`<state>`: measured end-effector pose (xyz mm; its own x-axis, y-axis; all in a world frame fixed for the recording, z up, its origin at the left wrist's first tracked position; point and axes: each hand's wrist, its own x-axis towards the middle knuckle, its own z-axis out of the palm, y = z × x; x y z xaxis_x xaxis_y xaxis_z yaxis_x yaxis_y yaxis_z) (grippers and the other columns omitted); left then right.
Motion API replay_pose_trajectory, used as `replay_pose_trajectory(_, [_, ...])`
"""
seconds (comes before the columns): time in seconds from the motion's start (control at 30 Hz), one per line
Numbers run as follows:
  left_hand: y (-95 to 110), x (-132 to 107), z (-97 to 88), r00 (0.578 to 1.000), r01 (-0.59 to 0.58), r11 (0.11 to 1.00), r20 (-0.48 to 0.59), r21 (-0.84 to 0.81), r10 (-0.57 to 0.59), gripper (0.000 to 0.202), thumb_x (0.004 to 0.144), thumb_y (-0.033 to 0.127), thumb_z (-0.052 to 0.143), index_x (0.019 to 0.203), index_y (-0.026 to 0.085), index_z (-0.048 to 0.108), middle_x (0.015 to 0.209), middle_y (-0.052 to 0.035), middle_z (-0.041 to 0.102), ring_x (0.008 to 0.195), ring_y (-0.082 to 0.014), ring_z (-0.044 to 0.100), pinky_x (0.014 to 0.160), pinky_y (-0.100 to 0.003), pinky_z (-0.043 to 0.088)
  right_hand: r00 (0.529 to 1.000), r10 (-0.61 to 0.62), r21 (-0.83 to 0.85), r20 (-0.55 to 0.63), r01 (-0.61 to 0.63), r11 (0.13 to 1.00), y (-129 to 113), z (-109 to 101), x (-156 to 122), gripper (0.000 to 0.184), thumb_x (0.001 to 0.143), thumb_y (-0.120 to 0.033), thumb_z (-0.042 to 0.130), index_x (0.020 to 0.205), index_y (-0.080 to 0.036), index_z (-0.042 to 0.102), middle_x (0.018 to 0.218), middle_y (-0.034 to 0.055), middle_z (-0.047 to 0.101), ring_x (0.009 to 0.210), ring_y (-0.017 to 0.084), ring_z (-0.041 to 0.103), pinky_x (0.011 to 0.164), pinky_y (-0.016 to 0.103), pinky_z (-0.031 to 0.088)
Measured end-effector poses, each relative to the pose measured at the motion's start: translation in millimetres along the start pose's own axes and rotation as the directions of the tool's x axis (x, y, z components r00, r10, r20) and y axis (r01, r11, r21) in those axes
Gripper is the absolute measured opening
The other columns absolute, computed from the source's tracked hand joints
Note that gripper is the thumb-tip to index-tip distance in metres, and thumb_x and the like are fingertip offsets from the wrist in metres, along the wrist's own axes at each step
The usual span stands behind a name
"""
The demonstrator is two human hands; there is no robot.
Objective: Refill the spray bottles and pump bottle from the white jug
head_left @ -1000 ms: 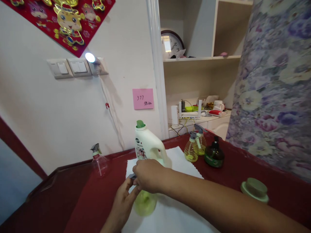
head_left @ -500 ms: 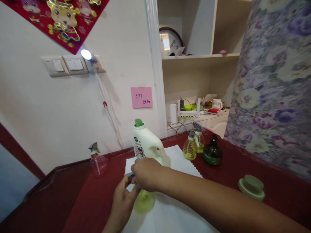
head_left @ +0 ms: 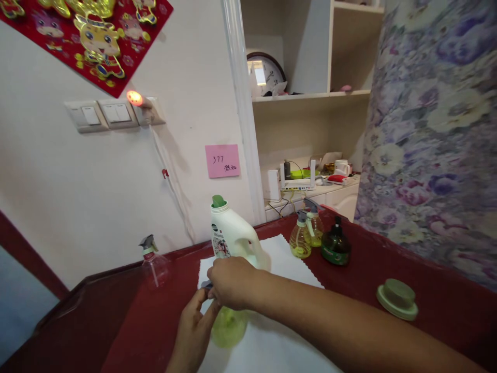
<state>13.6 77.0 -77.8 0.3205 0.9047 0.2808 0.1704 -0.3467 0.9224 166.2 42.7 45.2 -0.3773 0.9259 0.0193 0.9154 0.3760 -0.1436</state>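
Observation:
A clear spray bottle (head_left: 230,330) with yellow-green liquid stands on a white cloth (head_left: 267,336). My right hand (head_left: 232,281) is wrapped round its top, with fingers closed on the grey spray head (head_left: 207,285). From the left, my left hand (head_left: 197,317) pinches the same spray head between thumb and fingers. Most of the head and the bottle's neck are hidden behind my hands. Just behind them a pale jug (head_left: 233,230) stands upright, a green spout at its uncapped mouth. A pale green cap (head_left: 398,299) sits on the red table at right.
Two spray bottles (head_left: 300,241) with yellow liquid and a dark pump bottle (head_left: 336,246) stand at the back right. A clear spray bottle (head_left: 154,267) is at the left. Behind the table are a wall and a shelf (head_left: 310,97); a floral curtain (head_left: 427,145) hangs at right.
The view has shifted slightly. My hands keep their hold on the spray head with little visible movement. The plug-in light on the wall has turned from white to orange-red.

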Motion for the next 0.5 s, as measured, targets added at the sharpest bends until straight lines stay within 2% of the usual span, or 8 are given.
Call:
replay_pose_trajectory(0.07, [-3.1, -2.9, -2.1, 1.0, 0.005, 1.0, 0.015, 0.007, -0.005, 0.052, 0.075, 0.062, 0.072, 0.098, 0.016, 0.072, 0.101, -0.0109, 0.076, 0.099, -0.0306, 0.067, 0.087, -0.036, 0.054, 1.0, 0.0, 0.008, -0.006, 0.0, 1.0, 0.2, 0.3, -0.5, 0.03, 0.086, -0.033, 0.066, 0.104, -0.01, 0.072, 0.107, 0.0151, 0.075, 0.098, 0.032, 0.073, 0.074, 0.038, 0.059])
replay_pose_trajectory(0.13, [-13.6, -7.3, -4.4, 0.998, 0.05, 0.999, 0.029, 0.016, -0.05, 0.058, 0.075, 0.063, 0.072, 0.11, 0.017, 0.069, 0.121, -0.0139, 0.071, 0.113, -0.0338, 0.064, 0.095, -0.04, 0.052, 1.0, 0.005, 0.016, -0.02, -0.004, 1.0, -0.4, 0.1, -1.7, 0.029, 0.088, -0.033, 0.064, 0.104, -0.01, 0.072, 0.107, 0.0161, 0.075, 0.099, 0.033, 0.072, 0.075, 0.04, 0.059])
replay_pose_trajectory(0.2, [-29.9, -12.0, -5.2, 0.994, 0.101, 0.995, 0.05, 0.022, -0.102, 0.073, 0.066, 0.06, 0.079, 0.123, 0.019, 0.061, 0.137, -0.0155, 0.062, 0.122, -0.037, 0.06, 0.099, -0.044, 0.052, 0.999, 0.009, 0.031, -0.04, -0.008, 0.999, -1.3, -1.4, -4.1, 0.028, 0.089, -0.032, 0.064, 0.103, -0.01, 0.073, 0.108, 0.0167, 0.075, 0.101, 0.034, 0.071, 0.077, 0.041, 0.058])
replay_pose_trajectory(0.23, [-38.5, -14.1, -4.6, 0.993, 0.09, 0.996, 0.076, 0.008, -0.09, 0.082, 0.061, 0.057, 0.084, 0.129, 0.019, 0.057, 0.141, -0.0164, 0.059, 0.126, -0.0382, 0.058, 0.101, -0.044, 0.051, 0.999, 0.014, 0.044, -0.049, -0.011, 0.999, -1.4, -3.0, -6.2, 0.029, 0.089, -0.035, 0.064, 0.101, -0.01, 0.074, 0.107, 0.0171, 0.075, 0.101, 0.034, 0.071, 0.078, 0.042, 0.058])
replay_pose_trajectory(0.3, [-51.5, -17.5, -1.1, 0.992, 0.05, 0.999, 0.114, -0.007, -0.049, 0.092, 0.059, 0.052, 0.087, 0.136, 0.02, 0.049, 0.139, -0.017, 0.06, 0.125, -0.0384, 0.059, 0.1, -0.044, 0.052, 0.996, 0.025, 0.085, -0.082, -0.018, 0.996, -0.2, -7.5, -13.3, 0.04, 0.092, -0.047, 0.06, 0.102, -0.011, 0.074, 0.105, 0.0178, 0.075, 0.101, 0.035, 0.071, 0.08, 0.046, 0.057])
replay_pose_trajectory(0.4, [-53.1, -21.4, 5.4, 0.995, 0.071, 0.997, 0.071, 0.017, -0.072, 0.093, 0.058, 0.05, 0.087, 0.136, 0.019, 0.048, 0.126, -0.0168, 0.068, 0.113, -0.0382, 0.066, 0.093, -0.043, 0.057, 0.975, 0.065, 0.18, -0.211, -0.027, 0.983, 6.5, -14.2, -32.9, 0.058, 0.095, -0.061, 0.044, 0.126, -0.016, 0.064, 0.119, 0.0167, 0.07, 0.11, 0.035, 0.066, 0.087, 0.05, 0.055])
replay_pose_trajectory(0.5, [-39.0, -24.7, 2.2, 0.992, 0.116, 0.993, -0.054, -0.01, -0.117, 0.089, 0.052, 0.051, 0.089, 0.129, 0.019, 0.054, 0.121, -0.0149, 0.07, 0.113, -0.0404, 0.066, 0.091, -0.044, 0.059, 0.918, 0.155, 0.262, -0.365, -0.058, 0.963, 19.8, -9.7, -62.3, 0.051, 0.101, -0.053, 0.037, 0.142, -0.024, 0.047, 0.131, 0.011, 0.063, 0.119, 0.028, 0.06, 0.095, 0.045, 0.051])
